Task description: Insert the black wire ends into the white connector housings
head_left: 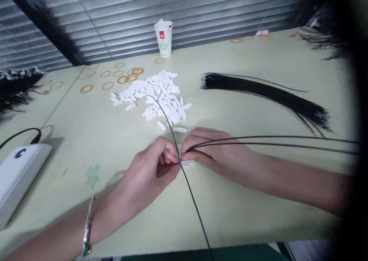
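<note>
My left hand (153, 165) pinches the left end of a small white connector housing (188, 162), which has rows of tiny holes. A thin black wire (189, 188) crosses at those fingertips, one end reaching up toward the white pile, the other running down past the table edge. Close by on the right, my right hand (214, 147) is closed on black wires (267, 143) that trail off to the right. Its fingertips meet the housing's upper side; whether any wire tip sits in a hole is too small to tell.
Many loose white housings (161, 86) lie beyond my hands. A bundle of black wires (258, 90) rests at the right, more wires (20, 88) at the far left. Rubber bands (132, 76), a paper cup (163, 40) and a white power bank (23, 176) with a cable are around.
</note>
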`<state>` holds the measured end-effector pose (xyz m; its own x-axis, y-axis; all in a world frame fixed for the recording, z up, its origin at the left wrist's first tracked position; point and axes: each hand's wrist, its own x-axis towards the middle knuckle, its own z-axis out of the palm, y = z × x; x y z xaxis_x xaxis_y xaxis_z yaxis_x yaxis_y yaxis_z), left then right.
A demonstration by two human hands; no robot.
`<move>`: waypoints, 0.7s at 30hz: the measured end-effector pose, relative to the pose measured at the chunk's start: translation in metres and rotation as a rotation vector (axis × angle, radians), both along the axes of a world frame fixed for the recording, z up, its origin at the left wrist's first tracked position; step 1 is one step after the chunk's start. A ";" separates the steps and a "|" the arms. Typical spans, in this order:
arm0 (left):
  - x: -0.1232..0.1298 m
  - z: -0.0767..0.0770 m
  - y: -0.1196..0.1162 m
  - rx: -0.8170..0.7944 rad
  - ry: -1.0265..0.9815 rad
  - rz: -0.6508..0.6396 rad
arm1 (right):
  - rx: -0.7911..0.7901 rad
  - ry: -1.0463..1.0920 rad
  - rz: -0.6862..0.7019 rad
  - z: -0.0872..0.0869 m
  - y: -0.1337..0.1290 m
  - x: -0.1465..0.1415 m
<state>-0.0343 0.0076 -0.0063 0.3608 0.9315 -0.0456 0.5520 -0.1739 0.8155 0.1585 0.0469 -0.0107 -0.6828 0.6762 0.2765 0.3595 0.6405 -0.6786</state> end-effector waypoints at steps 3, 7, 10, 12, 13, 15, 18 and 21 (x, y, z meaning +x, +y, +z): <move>0.000 0.000 -0.001 0.004 0.001 -0.002 | -0.034 0.043 0.051 -0.002 0.000 0.001; 0.000 0.000 0.000 0.003 -0.010 -0.008 | 0.095 0.049 0.114 -0.009 0.001 0.001; 0.000 0.000 0.001 0.000 -0.017 -0.004 | 0.101 0.057 0.143 -0.012 -0.002 0.001; 0.000 -0.001 0.000 -0.006 -0.017 -0.002 | 0.126 0.024 0.143 -0.012 -0.003 0.001; 0.000 -0.001 0.000 -0.008 -0.017 -0.002 | 0.149 0.002 0.135 -0.012 -0.003 0.001; 0.000 -0.001 0.000 -0.006 -0.021 -0.003 | 0.195 -0.039 0.134 -0.012 -0.002 0.000; 0.001 0.000 0.000 -0.010 -0.022 -0.001 | 0.224 -0.018 0.168 -0.015 0.000 0.000; 0.001 0.000 -0.001 -0.025 -0.020 0.004 | 0.205 0.068 0.163 -0.020 0.001 0.000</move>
